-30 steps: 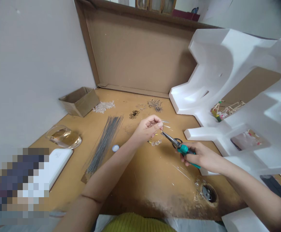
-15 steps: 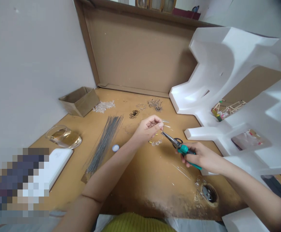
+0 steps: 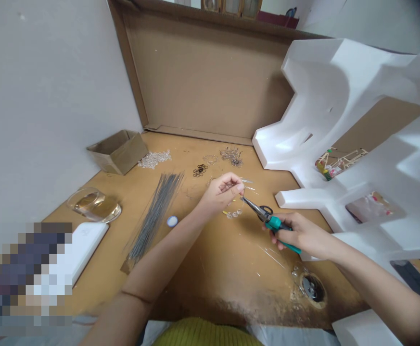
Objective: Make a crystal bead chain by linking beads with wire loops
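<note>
My right hand (image 3: 294, 230) is closed round the green handles of needle-nose pliers (image 3: 262, 211). Their slim tips point up and left, at a thin wire (image 3: 244, 191) that my left hand (image 3: 226, 189) pinches between thumb and fingers. The wire is too fine to follow along its full length. Just below my left hand lie several clear beads (image 3: 234, 214) and a small yellow piece (image 3: 224, 212). Black scissors handles (image 3: 267, 209) show behind the pliers; the rest is hidden. Past my left fingers are some short thin wires (image 3: 248, 181).
Left of my forearm lies a bundle of grey wires (image 3: 157, 211), with a blue-white cap (image 3: 172, 221). Further out are a glass of amber liquid (image 3: 94, 204), a cardboard box (image 3: 118, 151), clear beads (image 3: 154, 159) and black rings (image 3: 200, 170). White foam (image 3: 318, 96) borders the right side.
Both hands and the pliers keep nearly the same place, with the plier tips still at the wire. The whole view has shifted very slightly.
</note>
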A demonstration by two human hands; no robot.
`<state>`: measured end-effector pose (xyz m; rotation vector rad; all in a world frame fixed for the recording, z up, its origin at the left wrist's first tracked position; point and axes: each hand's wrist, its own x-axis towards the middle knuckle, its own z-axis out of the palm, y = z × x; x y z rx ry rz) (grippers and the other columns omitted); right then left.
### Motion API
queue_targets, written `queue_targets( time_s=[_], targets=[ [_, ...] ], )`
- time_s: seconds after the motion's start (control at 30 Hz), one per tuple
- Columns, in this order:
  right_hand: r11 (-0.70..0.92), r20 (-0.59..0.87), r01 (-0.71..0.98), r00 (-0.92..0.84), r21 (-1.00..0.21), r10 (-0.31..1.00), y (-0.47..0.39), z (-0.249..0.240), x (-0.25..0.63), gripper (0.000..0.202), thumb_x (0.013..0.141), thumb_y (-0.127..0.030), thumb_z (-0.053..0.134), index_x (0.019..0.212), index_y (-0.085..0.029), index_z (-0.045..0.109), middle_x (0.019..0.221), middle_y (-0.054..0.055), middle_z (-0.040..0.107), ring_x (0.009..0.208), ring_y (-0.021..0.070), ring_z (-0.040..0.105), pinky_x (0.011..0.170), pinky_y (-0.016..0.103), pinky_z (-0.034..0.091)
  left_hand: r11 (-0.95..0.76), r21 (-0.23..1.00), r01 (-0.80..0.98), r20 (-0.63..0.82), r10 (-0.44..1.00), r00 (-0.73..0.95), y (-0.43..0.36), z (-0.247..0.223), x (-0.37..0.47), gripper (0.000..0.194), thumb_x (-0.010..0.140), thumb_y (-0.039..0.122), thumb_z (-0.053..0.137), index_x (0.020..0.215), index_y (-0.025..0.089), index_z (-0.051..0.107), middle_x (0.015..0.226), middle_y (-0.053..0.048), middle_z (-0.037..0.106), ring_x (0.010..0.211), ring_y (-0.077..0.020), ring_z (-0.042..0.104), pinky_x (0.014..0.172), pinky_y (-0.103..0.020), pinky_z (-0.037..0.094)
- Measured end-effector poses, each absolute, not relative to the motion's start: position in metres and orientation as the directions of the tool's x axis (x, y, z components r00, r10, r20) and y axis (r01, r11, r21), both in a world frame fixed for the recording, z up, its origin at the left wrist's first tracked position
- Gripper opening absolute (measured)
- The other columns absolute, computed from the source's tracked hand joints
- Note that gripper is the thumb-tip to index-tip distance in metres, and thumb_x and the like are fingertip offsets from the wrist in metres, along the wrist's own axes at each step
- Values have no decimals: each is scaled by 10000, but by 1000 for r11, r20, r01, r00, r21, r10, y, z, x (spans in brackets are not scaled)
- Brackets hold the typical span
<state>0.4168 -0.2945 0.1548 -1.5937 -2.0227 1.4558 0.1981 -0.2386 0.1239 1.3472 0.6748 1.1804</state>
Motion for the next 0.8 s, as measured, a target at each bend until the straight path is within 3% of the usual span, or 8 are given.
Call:
queue_targets(
  time_s=[0.3, 0.5, 0.67, 0.8],
  targets=[
    [13, -363, 712, -373, -702, 854, -296, 153, 417, 120, 701, -190, 457, 764, -184, 559, 621, -16, 593, 537, 123, 514, 519, 244, 363, -203, 948, -245, 273, 913, 303, -238, 123, 201, 189, 773, 328, 604, 746, 160, 522, 677, 13, 557, 515, -49, 421, 504, -197, 327],
    [97, -301, 843, -293, -529, 908, -299, 154, 413, 70, 708, -215, 457, 716, -199, 525, 540, -38, 475, 481, 111, 412, 469, 239, 279, -236, 946, -224, 298, 904, 306, -241, 124, 201, 189, 786, 328, 590, 742, 158, 518, 681, 13, 545, 558, -61, 445, 550, -211, 349],
    [142, -251, 898, -264, -417, 931, -304, 163, 409, 117, 700, -200, 459, 767, -197, 555, 555, -19, 492, 499, 123, 421, 493, 243, 271, -276, 940, -200, 330, 882, 335, -243, 120, 201, 193, 807, 334, 576, 761, 155, 522, 693, 19, 539, 524, -44, 422, 512, -196, 338],
    [146, -260, 908, -261, -393, 930, -307, 169, 410, 151, 705, -210, 463, 812, -198, 568, 593, 1, 543, 536, 146, 467, 515, 250, 288, -232, 920, -317, 338, 877, 341, -235, 111, 202, 204, 789, 348, 606, 790, 155, 539, 709, 14, 561, 486, -35, 425, 477, -191, 338]
  ],
)
